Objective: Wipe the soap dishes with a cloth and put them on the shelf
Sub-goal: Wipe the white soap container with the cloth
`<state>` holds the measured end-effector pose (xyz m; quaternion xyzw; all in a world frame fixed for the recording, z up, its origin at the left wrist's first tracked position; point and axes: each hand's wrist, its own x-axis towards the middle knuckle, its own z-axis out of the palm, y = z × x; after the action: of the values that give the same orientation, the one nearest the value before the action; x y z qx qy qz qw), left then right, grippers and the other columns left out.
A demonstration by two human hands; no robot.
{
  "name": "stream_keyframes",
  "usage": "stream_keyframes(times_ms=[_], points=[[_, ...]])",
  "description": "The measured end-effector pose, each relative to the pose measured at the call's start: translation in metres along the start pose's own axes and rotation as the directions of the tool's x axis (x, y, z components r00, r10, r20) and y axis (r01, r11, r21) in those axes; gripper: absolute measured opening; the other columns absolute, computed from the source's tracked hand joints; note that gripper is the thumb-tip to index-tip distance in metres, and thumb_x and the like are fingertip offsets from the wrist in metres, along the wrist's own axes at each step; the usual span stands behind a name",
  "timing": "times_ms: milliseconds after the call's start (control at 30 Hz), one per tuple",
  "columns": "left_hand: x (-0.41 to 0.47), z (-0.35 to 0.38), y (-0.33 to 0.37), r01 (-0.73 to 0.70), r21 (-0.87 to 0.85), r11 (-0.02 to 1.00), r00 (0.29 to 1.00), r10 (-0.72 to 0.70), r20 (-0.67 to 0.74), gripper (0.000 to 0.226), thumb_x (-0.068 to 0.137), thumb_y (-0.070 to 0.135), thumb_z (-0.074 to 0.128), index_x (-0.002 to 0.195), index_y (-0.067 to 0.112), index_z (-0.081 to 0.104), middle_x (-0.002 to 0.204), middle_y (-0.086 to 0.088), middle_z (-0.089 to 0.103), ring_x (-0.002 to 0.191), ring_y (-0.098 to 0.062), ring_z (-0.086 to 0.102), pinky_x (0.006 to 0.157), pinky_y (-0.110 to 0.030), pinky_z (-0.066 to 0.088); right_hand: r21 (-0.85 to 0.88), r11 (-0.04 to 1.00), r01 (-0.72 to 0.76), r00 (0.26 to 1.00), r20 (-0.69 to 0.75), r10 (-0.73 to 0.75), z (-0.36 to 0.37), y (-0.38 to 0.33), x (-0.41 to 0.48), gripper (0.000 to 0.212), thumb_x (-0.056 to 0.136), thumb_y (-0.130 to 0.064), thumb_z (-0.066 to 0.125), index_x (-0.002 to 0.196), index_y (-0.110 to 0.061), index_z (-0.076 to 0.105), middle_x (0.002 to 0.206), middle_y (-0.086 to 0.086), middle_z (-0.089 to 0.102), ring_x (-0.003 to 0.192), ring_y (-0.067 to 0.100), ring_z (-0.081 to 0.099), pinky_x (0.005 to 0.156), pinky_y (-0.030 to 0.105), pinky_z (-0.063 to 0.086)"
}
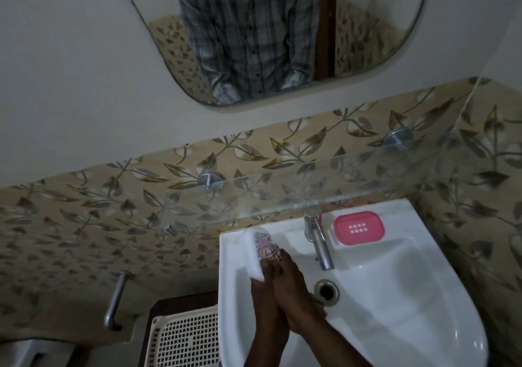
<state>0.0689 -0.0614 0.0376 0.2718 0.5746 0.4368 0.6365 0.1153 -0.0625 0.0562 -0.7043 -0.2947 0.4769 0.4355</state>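
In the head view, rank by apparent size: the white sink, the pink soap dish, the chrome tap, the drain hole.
Largest to smallest:
1. White ceramic sink
2. Pink plastic soap dish and chrome tap: similar extent, not ranked
3. Round metal-rimmed drain hole

Both hands are together over the white sink (pixel 395 296): the left hand (pixel 264 296) grips a white soap dish (pixel 255 256), and the right hand (pixel 293 284) presses a patterned cloth (pixel 267 246) into it. A pink soap dish (pixel 359 227) sits on the rim right of the tap (pixel 319 242), under the glass shelf (pixel 310 186).
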Motion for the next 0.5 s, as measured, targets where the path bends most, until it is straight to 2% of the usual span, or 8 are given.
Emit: stream_keyframes(times_ms=[67,100,167,233,300,367,433,500], points=[[0.000,-0.007,0.000,-0.009,0.100,0.995,0.996,0.001,0.087,0.046,0.092,0.043,0.058,0.128,0.014,0.066,0.115,-0.010,0.075,0.104,-0.025,0.072,0.090,-0.043,0.057,0.155,0.986,-0.059,0.998,0.036,0.055,-0.012,0.006,0.006,0.031,0.095,-0.027,0.058,0.125,-0.017,0.060,0.121,0.008,0.067,0.111,0.029,0.064,0.094,0.050,0.053],[0.004,-0.013,0.000,-0.003,0.176,0.984,0.990,-0.022,0.141,0.047,0.092,0.047,0.058,0.129,0.018,0.065,0.114,-0.006,0.076,0.099,-0.023,0.073,0.083,-0.037,0.057,0.252,0.963,-0.100,0.994,0.065,0.086,-0.018,0.010,0.011,0.023,0.094,-0.022,0.060,0.116,-0.015,0.065,0.111,0.011,0.071,0.100,0.031,0.069,0.085,0.055,0.057],[0.011,-0.022,0.004,0.084,0.308,0.948,0.978,-0.138,0.159,0.056,0.089,0.050,0.065,0.131,0.014,0.060,0.116,-0.007,0.073,0.093,-0.024,0.067,0.077,-0.034,0.052,0.325,0.940,-0.104,0.992,0.099,0.076,-0.030,0.017,0.020,0.022,0.092,-0.013,0.063,0.114,-0.011,0.066,0.104,0.011,0.073,0.092,0.029,0.072,0.080,0.055,0.058],[0.019,-0.028,0.007,0.082,0.439,0.895,0.995,-0.096,0.010,0.077,0.083,0.045,0.077,0.143,0.012,0.044,0.134,-0.013,0.057,0.112,-0.033,0.059,0.091,-0.041,0.052,0.206,0.978,0.020,0.995,0.090,-0.039,-0.035,0.019,0.022,0.026,0.093,-0.011,0.062,0.118,-0.015,0.059,0.109,0.002,0.069,0.090,0.013,0.070,0.075,0.035,0.062],[0.020,-0.029,0.013,-0.032,0.432,0.901,0.999,0.025,0.022,0.102,0.078,0.044,0.082,0.157,0.027,0.018,0.149,-0.011,0.044,0.126,-0.031,0.054,0.103,-0.044,0.048,0.023,0.981,0.194,0.975,0.102,-0.196,-0.034,0.020,0.019,0.024,0.096,-0.017,0.058,0.118,-0.026,0.053,0.106,-0.004,0.065,0.083,-0.002,0.064,0.067,0.017,0.056],[0.017,-0.021,0.025,-0.018,0.356,0.934,0.993,-0.024,0.113,0.111,0.073,0.059,0.079,0.158,0.039,0.009,0.152,-0.007,0.047,0.127,-0.026,0.057,0.097,-0.039,0.052,-0.097,0.945,0.313,0.943,0.148,-0.298,-0.033,0.018,0.014,0.030,0.097,-0.013,0.054,0.125,-0.021,0.054,0.113,0.001,0.065,0.095,0.007,0.063,0.081,0.024,0.053],[0.021,-0.018,0.036,0.041,0.361,0.932,0.991,-0.084,0.104,0.112,0.068,0.065,0.075,0.157,0.041,0.013,0.140,-0.006,0.058,0.118,-0.025,0.064,0.082,-0.036,0.057,-0.163,0.901,0.402,0.902,0.241,-0.359,-0.034,0.017,0.007,0.041,0.095,-0.004,0.052,0.135,-0.014,0.051,0.122,0.003,0.062,0.109,0.012,0.060,0.094,0.028,0.050],[0.027,-0.022,0.045,0.119,0.292,0.949,0.970,-0.173,0.168,0.091,0.078,0.058,0.073,0.155,0.037,0.028,0.126,-0.007,0.068,0.106,-0.028,0.070,0.077,-0.040,0.059,-0.165,0.890,0.425,0.873,0.334,-0.355,-0.041,0.019,0.001,0.042,0.095,-0.007,0.054,0.136,-0.015,0.052,0.122,0.007,0.064,0.101,0.011,0.060,0.092,0.030,0.050]])
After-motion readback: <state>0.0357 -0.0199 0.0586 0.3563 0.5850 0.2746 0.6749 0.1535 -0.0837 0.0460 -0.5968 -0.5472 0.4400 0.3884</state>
